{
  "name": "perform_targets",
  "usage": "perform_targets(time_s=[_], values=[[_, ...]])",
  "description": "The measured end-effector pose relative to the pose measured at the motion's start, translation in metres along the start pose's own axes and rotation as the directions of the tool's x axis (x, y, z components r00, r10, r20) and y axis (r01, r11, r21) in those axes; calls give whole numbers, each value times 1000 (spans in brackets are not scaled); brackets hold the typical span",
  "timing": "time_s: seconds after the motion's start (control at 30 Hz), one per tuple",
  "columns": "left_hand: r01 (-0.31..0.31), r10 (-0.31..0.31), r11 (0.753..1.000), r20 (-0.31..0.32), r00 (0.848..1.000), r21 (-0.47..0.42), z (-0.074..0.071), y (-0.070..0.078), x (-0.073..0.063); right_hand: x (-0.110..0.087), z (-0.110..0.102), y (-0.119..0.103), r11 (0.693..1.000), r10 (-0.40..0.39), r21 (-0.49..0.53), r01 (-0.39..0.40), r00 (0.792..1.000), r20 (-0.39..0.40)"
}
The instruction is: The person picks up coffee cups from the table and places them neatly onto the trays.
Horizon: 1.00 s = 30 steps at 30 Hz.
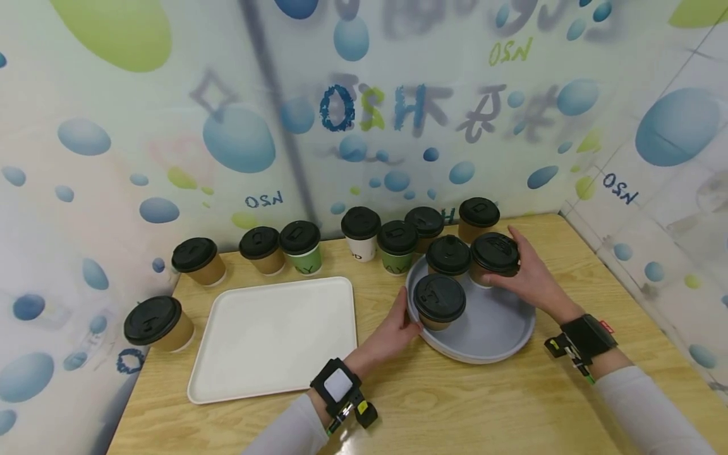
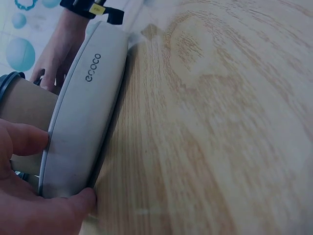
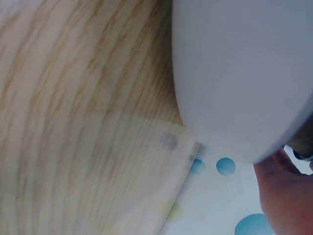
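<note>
A round grey tray (image 1: 497,332) stands on the table at the right, marked "ecoco" on its side in the left wrist view. My left hand (image 1: 389,332) holds the tray's left rim between thumb and fingers. With my right hand (image 1: 531,281) I grip a brown paper cup with a black lid (image 1: 495,254) over the tray's far right part. Whether its base touches the tray is hard to tell. Two other black-lidded brown cups are on the tray: a front cup (image 1: 439,298) near my left hand and a back cup (image 1: 448,256) with a raised knob on its lid.
A white rectangular tray (image 1: 279,335) lies bare at the left. Black-lidded cups stand around it, including a tilted-looking brown cup (image 1: 160,323) and a green cup (image 1: 301,246). Behind the round tray are a white cup (image 1: 361,234) and several others, close to the patterned curtain (image 1: 227,158).
</note>
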<state>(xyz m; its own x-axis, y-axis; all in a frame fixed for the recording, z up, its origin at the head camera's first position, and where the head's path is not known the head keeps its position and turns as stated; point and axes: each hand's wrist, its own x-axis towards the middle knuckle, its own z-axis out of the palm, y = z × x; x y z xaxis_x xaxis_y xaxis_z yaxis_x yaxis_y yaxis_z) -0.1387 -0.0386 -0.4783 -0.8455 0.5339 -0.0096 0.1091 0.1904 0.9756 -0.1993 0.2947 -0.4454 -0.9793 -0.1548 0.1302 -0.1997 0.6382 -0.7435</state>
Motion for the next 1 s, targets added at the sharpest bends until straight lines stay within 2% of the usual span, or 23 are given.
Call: perform_targets(time_s=[0.2,0.27,0.4,0.53,0.63,0.73,0.8,0.87,1.0], values=[[-39,39,999,-1,999,28,-2,0,-1,-10,-6,4,997,-54,56,54,998,-12],[-31,32,998,-6,999,50,-5,0,-1,-12,-8,5,993,-86,77,88,996,-35],[-6,13,986,-40,999,169,-11,0,-1,-17,-14,9,980,-146,120,159,983,-113],[-11,29,949,-55,998,314,-17,-1,5,-20,-19,12,977,-161,112,183,970,-185],[-56,84,933,-65,994,355,-21,-2,12,-20,-19,12,985,-127,87,147,970,-210],[-84,123,939,-98,988,333,-23,-3,20,-19,-18,12,994,-84,44,97,968,-236],[-68,108,950,-116,987,306,-24,-2,25,-19,-18,13,998,-62,5,66,964,-260],[-30,69,958,-124,990,286,-25,-1,28,-20,-18,14,999,-47,-28,41,959,-280],[17,14,964,-113,994,267,-24,2,32,-21,-20,19,998,-20,-69,-1,953,-301]])
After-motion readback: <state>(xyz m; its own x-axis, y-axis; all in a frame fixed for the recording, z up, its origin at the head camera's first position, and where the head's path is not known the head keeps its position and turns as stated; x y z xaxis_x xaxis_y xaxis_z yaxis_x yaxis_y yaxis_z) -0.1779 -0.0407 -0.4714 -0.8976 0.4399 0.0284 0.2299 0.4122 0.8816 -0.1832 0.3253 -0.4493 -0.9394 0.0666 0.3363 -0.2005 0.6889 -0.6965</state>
